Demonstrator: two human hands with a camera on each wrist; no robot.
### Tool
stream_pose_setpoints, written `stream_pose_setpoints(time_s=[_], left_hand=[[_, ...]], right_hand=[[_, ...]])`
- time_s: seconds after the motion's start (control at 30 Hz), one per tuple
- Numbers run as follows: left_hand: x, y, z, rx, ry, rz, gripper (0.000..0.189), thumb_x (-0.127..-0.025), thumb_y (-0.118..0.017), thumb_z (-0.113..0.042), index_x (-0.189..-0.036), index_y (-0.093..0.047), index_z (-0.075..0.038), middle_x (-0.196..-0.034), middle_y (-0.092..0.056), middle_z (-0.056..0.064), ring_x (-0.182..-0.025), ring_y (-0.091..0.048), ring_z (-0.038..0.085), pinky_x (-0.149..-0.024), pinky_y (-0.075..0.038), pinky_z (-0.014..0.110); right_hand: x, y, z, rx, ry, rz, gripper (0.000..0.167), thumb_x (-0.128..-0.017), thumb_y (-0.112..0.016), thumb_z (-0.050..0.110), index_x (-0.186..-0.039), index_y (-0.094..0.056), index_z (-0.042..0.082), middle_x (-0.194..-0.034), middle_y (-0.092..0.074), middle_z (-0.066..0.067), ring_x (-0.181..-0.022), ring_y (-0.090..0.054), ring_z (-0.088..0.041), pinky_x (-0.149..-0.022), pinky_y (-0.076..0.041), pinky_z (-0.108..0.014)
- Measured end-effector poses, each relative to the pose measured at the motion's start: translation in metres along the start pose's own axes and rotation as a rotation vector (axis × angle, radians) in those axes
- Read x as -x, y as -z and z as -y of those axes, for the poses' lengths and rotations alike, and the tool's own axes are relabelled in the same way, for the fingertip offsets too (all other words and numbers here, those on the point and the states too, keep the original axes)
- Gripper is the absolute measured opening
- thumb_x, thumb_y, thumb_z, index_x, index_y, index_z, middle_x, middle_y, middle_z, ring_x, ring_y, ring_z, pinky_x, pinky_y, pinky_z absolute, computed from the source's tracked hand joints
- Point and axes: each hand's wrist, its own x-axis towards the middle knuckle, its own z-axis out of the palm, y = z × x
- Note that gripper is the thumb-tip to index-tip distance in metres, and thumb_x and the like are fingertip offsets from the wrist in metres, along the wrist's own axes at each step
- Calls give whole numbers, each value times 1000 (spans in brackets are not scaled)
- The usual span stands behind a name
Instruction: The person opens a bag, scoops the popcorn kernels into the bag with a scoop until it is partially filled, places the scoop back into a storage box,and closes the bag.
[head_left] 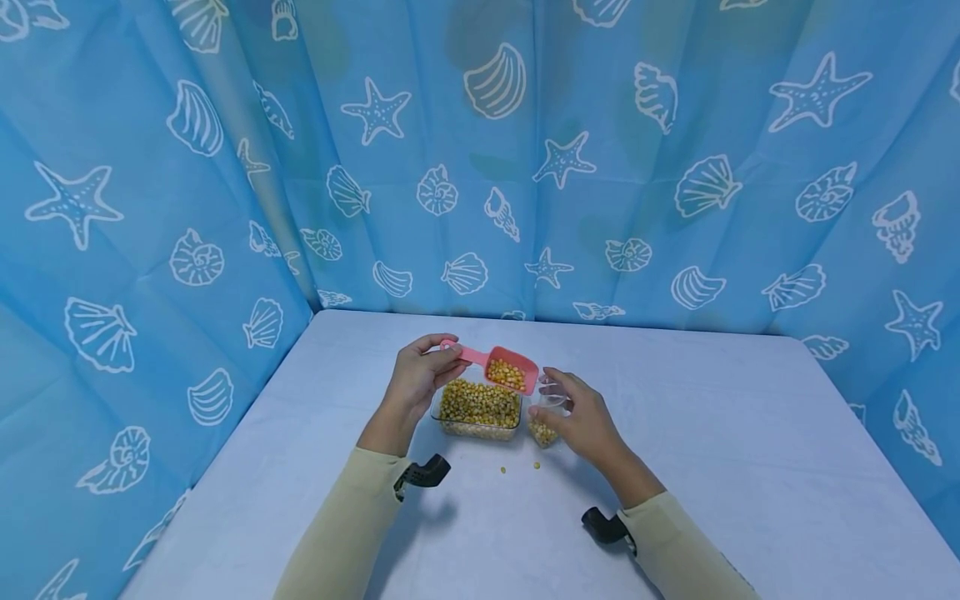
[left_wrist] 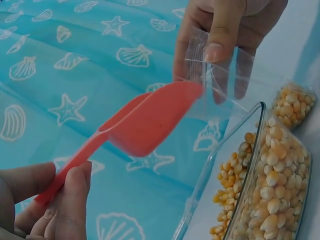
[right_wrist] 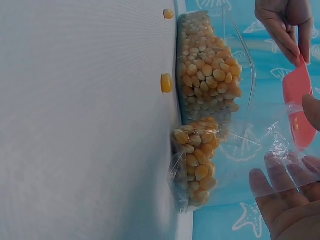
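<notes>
My left hand [head_left: 416, 377] pinches the handle of a pink scoop [head_left: 531, 377] between thumb and fingers. Corn kernels [head_left: 505, 373] lie in its bowl, whose lip points right. Around the mouth of a clear plastic bag [right_wrist: 235, 165] my right hand [head_left: 585, 414] holds the film, thumb apart from the fingers. Kernels [right_wrist: 201, 170] fill the bottom of this bag, which rests on the table. In the left wrist view the scoop's tip [left_wrist: 192, 91] is at the bag's mouth; whether it is inside is hard to tell.
A rectangular glass container [head_left: 480, 430] full of corn kernels [head_left: 478, 402] stands below the scoop, left of the bag. Two loose kernels, one [head_left: 537, 465] farther right than the other [head_left: 502, 470], lie on the white-covered table [head_left: 495, 542]. A blue seashell-patterned curtain [head_left: 480, 208] hangs behind.
</notes>
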Motion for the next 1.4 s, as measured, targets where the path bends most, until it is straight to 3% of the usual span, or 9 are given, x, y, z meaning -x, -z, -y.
stream_pose_setpoints(time_s=[0.83,1.07,1.4], left_hand=[[5,-5,-5,-92,-10,11,26,-92,-66,-5,-117,-62,2,-103,-67,20,-90,-70,26,-81,-57,34],[8,-7,-7,-120,-18,19,32,-93,-66,-6,-123,-59,5,-103,-66,19,-90,-70,25,-81,-57,34],[10,-8,-10,-139,-27,12,28,-92,-67,-6,-118,-61,4,-102,-66,19,-90,-70,26,-80,-58,34]], right_hand=[[-1,1,-1,5,26,-5,66,-86,-76,26,-144,-45,15,-129,-58,-4,-119,-54,-24,-98,-48,-47],[0,0,-1,8,16,-7,66,-87,-75,25,-144,-45,15,-128,-58,-4,-118,-55,-24,-98,-48,-48],[1,1,2,8,-7,-8,67,-86,-76,25,-144,-45,13,-126,-59,-4,-117,-56,-25,-98,-47,-48]])
